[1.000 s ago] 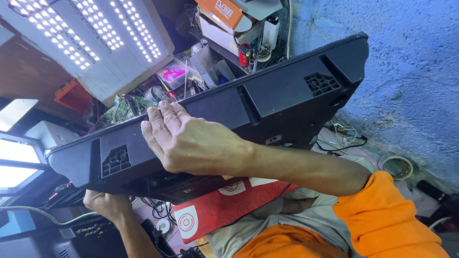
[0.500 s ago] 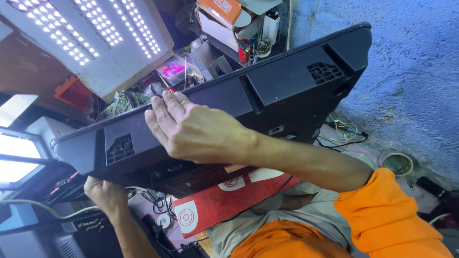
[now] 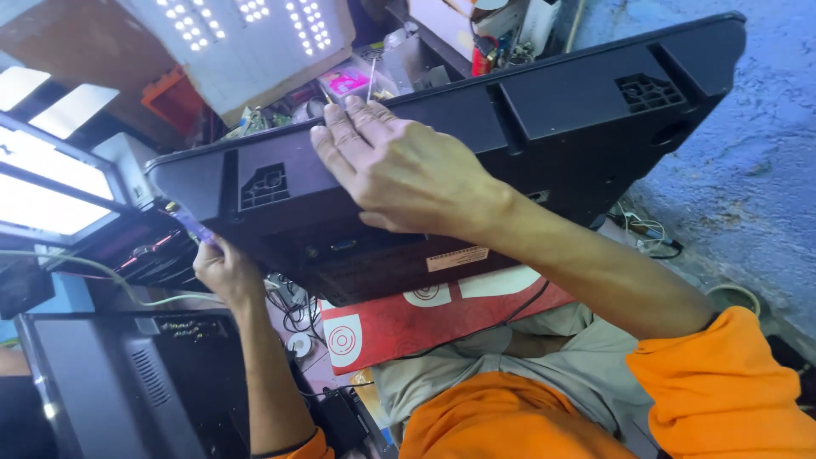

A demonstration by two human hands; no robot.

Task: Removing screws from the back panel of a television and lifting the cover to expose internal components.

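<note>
Since the earlier picture our right hand (image 3: 408,170) has slid further over the top edge of the black monitor (image 3: 510,144), and our left hand (image 3: 223,270) has come up from below to the lower corner at about eight o'clock, now gripping a screwdriver with a purple handle (image 3: 194,226).

We hold the monitor tilted back-side up across the middle of the view, above our lap and a red box (image 3: 425,319). Our right fingers (image 3: 340,140) lie flat and spread on the back cover, pressing and steadying it, not closed around anything. Our left fingers are clenched on the screwdriver, whose tip points at the corner of the cover; whether it sits in a screw we cannot tell.

As far as we can judge, the back cover is still on and closed all round, so the work on its screws is at an early stage.

At eleven o'clock hangs a white panel of small lights (image 3: 246,38); a dark case (image 3: 110,382) stands at seven o'clock.
</note>
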